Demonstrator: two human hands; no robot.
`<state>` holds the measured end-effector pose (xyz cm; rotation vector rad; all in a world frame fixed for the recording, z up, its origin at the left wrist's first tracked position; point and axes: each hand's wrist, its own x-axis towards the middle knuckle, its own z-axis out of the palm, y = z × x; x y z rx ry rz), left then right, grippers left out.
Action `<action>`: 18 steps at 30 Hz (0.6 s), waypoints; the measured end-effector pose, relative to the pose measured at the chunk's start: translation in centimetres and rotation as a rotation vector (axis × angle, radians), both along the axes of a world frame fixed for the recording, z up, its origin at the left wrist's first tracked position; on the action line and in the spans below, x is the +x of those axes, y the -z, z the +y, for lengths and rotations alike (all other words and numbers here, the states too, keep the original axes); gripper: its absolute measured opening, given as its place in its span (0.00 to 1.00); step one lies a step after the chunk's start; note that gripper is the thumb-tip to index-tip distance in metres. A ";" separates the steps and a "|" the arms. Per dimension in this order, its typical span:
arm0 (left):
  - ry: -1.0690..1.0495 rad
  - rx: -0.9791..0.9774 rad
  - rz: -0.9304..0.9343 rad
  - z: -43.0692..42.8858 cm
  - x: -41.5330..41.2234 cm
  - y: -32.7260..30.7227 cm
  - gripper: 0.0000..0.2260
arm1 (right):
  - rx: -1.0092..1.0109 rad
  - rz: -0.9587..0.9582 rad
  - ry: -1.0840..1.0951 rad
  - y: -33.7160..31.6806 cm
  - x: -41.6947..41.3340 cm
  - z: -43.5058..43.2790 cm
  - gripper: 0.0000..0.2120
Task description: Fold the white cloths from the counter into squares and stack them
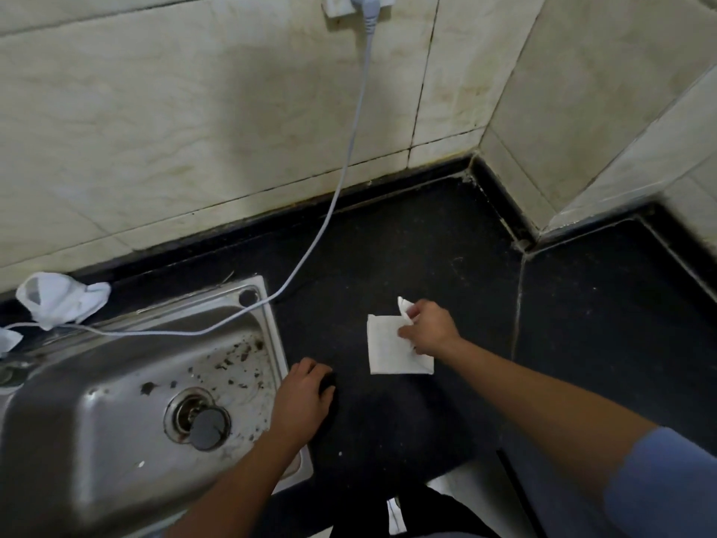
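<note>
Item one: folded white cloth [388,349], lying near-square on the black counter [388,246], right of frame centre. Our right hand [430,330] pinches a raised flap at its upper right corner between thumb and fingers; we judge this to be the last fold being squared.

Item two: left hand [302,401], lower centre, resting on the counter beside the sink [271,324], fingers loosely bent and gripping nothing we can make out, probably bracing.

Item three: crumpled white cloth [62,300], upper left behind the sink, unfolded, likely next.

Item four: cable [349,149], from the wall socket [337,1] across the sink rim.
</note>
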<state>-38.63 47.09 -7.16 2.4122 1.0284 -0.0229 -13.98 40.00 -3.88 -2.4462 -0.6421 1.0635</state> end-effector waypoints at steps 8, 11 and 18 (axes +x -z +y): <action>-0.049 -0.078 0.015 0.5 -1.9 0.4 0.11 | -0.111 -0.004 -0.160 2.7 -4.5 2.9 0.22; -0.026 -0.060 0.010 0.8 -0.9 0.3 0.11 | -0.056 0.051 -0.127 2.8 -4.4 1.9 0.26; 0.335 0.104 0.042 0.6 6.6 -0.4 0.19 | 0.044 -0.569 -0.676 2.7 -1.2 -4.1 0.19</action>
